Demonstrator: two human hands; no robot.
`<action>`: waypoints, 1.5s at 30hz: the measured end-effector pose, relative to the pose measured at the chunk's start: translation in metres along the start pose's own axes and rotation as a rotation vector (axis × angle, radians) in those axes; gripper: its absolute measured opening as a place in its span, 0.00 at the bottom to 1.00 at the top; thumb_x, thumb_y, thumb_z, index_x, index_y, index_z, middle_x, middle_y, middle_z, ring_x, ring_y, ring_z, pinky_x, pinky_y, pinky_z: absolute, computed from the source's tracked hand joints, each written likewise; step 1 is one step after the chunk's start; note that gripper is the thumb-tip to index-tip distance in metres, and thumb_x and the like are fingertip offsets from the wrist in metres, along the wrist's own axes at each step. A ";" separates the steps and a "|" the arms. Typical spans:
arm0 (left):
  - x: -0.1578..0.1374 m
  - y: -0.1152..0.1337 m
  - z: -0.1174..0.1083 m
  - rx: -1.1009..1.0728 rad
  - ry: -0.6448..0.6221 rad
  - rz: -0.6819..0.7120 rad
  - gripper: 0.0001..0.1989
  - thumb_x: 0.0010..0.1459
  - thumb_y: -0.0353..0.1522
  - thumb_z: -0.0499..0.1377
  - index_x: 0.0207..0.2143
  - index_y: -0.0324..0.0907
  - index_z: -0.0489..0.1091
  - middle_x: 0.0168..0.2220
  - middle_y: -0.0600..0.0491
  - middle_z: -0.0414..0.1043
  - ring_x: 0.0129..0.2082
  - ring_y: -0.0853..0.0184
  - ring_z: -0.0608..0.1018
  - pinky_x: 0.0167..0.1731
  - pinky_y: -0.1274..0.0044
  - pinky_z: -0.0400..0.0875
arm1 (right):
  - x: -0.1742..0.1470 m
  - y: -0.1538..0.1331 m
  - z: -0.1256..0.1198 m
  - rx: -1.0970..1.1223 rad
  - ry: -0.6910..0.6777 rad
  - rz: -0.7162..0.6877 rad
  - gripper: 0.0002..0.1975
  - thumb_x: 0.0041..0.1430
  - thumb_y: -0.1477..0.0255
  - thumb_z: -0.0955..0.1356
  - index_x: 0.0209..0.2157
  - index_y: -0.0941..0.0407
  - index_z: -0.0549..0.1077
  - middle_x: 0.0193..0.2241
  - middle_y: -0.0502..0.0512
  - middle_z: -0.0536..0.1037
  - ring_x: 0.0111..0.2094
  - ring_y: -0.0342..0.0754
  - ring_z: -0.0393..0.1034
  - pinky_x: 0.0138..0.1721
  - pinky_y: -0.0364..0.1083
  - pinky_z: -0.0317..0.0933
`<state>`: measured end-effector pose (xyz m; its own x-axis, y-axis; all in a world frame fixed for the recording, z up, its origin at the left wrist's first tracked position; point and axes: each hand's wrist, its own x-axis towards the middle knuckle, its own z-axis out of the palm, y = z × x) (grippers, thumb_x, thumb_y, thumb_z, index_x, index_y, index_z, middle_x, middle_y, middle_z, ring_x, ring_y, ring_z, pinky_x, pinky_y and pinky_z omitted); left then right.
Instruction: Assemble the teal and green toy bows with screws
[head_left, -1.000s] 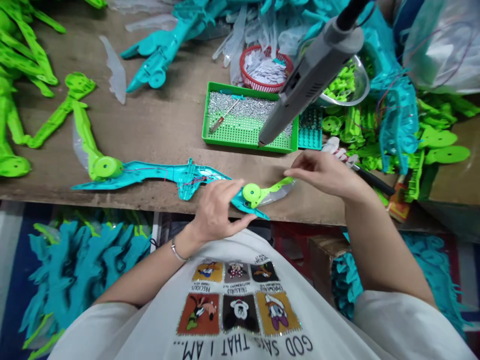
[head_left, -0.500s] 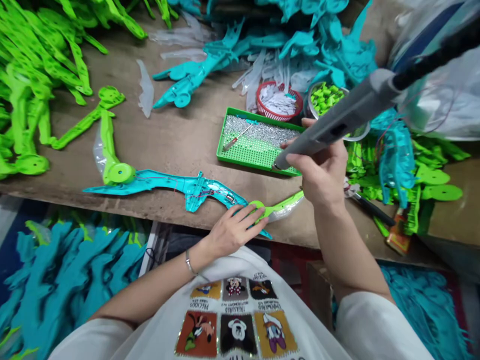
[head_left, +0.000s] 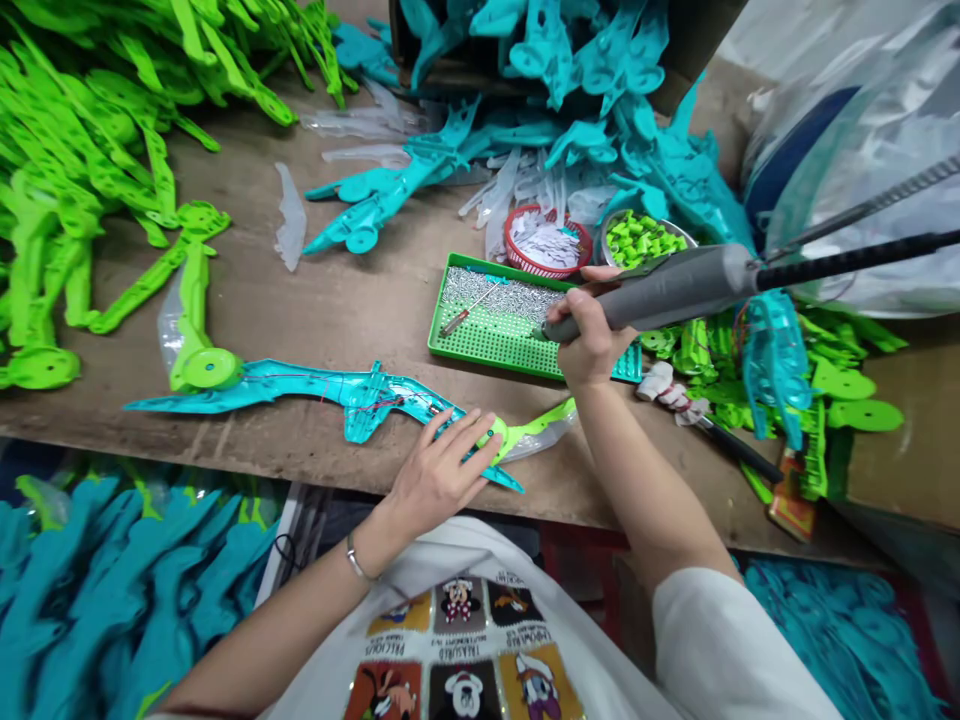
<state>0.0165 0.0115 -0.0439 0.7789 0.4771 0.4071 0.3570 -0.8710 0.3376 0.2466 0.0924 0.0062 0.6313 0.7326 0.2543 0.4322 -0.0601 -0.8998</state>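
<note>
A blue plastic toy bow half point(head_left: 300, 378) lies along the front of the bench, thin wires running inside it. Green limbs are fitted at both ends, the left limb point(head_left: 196, 310) angled up and the right limb point(head_left: 544, 425) pointing right. My left hand point(head_left: 442, 460) rests flat over the right end, fingers stretched out beside the green round joint. Closed around a grey electric screwdriver point(head_left: 667, 288) is my right hand point(head_left: 596, 335). The screwdriver's tip is over the green tray point(head_left: 487, 350), which holds many small screws point(head_left: 517, 297) and a small hand screwdriver point(head_left: 469, 308).
Green parts point(head_left: 90, 130) are heaped at the back left, blue parts point(head_left: 585, 60) at the back. A red basket point(head_left: 544, 268) of white pieces and a bowl point(head_left: 686, 236) of small green parts stand behind the tray. A black-handled tool point(head_left: 739, 447) lies at right.
The electric screwdriver has come down and levelled out, its tip now lower over the tray. My left hand stays on the bow. The whole view has shifted slightly.
</note>
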 end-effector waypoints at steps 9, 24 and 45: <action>0.001 0.000 -0.001 -0.008 -0.006 -0.004 0.20 0.63 0.31 0.61 0.57 0.39 0.71 0.61 0.42 0.72 0.62 0.53 0.73 0.62 0.57 0.64 | 0.004 0.004 0.014 0.042 -0.066 0.010 0.21 0.60 0.48 0.64 0.41 0.51 0.74 0.25 0.53 0.71 0.28 0.52 0.74 0.35 0.53 0.72; 0.002 -0.003 -0.002 -0.026 -0.020 -0.011 0.19 0.65 0.32 0.60 0.57 0.39 0.70 0.63 0.46 0.71 0.62 0.57 0.73 0.62 0.59 0.63 | -0.004 -0.027 0.002 0.198 -0.011 -0.098 0.21 0.57 0.49 0.64 0.43 0.50 0.67 0.20 0.47 0.63 0.20 0.49 0.66 0.28 0.52 0.66; 0.003 -0.003 0.001 -0.090 0.052 -0.015 0.16 0.67 0.33 0.59 0.55 0.39 0.70 0.60 0.44 0.73 0.61 0.58 0.74 0.61 0.62 0.64 | -0.123 -0.021 -0.045 0.594 -0.555 -0.091 0.11 0.59 0.73 0.72 0.42 0.46 0.71 0.26 0.43 0.73 0.23 0.45 0.69 0.26 0.49 0.65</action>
<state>0.0178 0.0155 -0.0448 0.7449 0.4977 0.4444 0.3188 -0.8505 0.4183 0.1886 -0.0269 0.0092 0.1322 0.9557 0.2629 -0.0458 0.2708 -0.9615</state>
